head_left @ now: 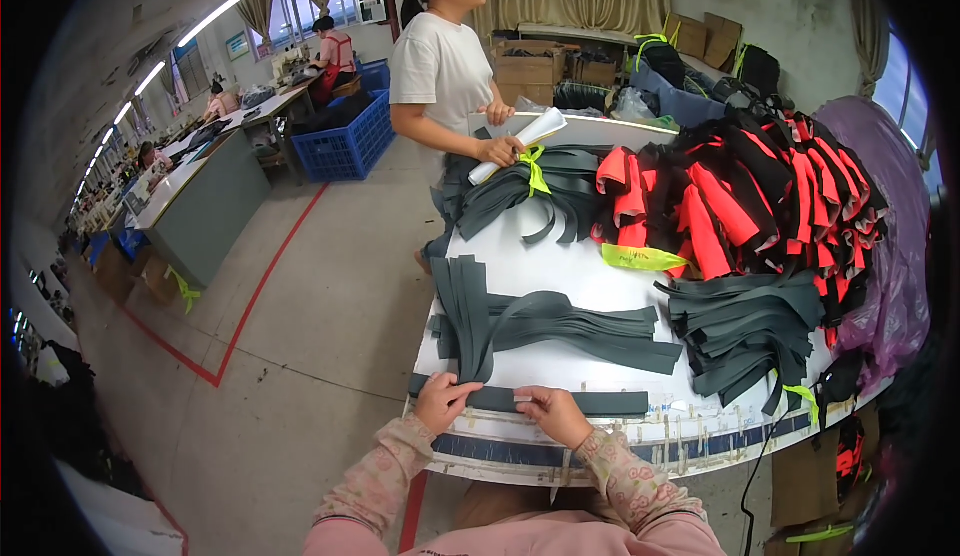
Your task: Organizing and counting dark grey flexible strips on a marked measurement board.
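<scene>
A dark grey-green fabric strip (615,403) lies flat along the near edge of the white table. My left hand (441,403) is at the strip's left part, thumb and index finger closed together on it. Farther right along the strip, my right hand (556,415) pinches a small white piece (523,398) against its surface; the piece is too small to name. Just beyond my hands is a loose bundle of similar strips (465,306), standing across another bundle (600,331) that stretches to the right.
A tied strip bundle (745,331) lies at the right, beside a heap of black and orange-red pieces (740,196). Across the table a person (440,86) holds rolled white paper (515,146) over another tied bundle. A blue crate (345,141) stands on the floor at the left.
</scene>
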`<state>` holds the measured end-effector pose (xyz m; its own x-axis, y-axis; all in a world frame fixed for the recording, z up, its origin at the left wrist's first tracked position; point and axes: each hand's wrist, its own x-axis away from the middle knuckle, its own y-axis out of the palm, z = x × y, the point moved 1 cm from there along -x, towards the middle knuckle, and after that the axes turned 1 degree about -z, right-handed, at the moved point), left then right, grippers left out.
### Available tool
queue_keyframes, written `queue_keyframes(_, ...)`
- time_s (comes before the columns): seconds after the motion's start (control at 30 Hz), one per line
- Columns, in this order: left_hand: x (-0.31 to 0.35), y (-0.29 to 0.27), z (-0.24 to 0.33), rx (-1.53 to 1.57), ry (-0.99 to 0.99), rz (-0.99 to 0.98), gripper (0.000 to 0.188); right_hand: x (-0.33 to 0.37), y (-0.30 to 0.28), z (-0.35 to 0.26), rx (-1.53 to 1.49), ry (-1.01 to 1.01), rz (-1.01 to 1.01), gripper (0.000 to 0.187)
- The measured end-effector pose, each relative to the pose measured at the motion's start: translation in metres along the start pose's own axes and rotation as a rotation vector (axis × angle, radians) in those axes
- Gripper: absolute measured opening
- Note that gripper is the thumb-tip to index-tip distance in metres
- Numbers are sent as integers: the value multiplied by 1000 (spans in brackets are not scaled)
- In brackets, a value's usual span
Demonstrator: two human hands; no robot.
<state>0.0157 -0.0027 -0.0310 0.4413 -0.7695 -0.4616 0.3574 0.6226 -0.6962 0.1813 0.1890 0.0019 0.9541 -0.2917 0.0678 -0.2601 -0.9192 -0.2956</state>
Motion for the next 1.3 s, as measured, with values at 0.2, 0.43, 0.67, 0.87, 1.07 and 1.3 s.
queue_keyframes(0.2,9,0,9,-8,23,-2,36,9,3,-12,88,-67,41,17)
queue_keyframes(0.43,16,9,1,10,-50,-37,43,-10,18,3,70,-142,47,12)
queue_keyframes(0.67,-4,-1,-2,12,-55,-50,44,-40,28,-19,156,-114,23,4)
queue_keyframes(0.87,8,4,-7,21,-31,-36,46,-41,58,-10,146,-103,-9,10)
queue_keyframes(1.07,14,7,-1,19,-21,-18,47,-35,67,-3,309,-91,21,11)
queue_keyframes(1.3,11,8,-5,26,-27,-2,46,-42,71,1,274,-98,51,12)
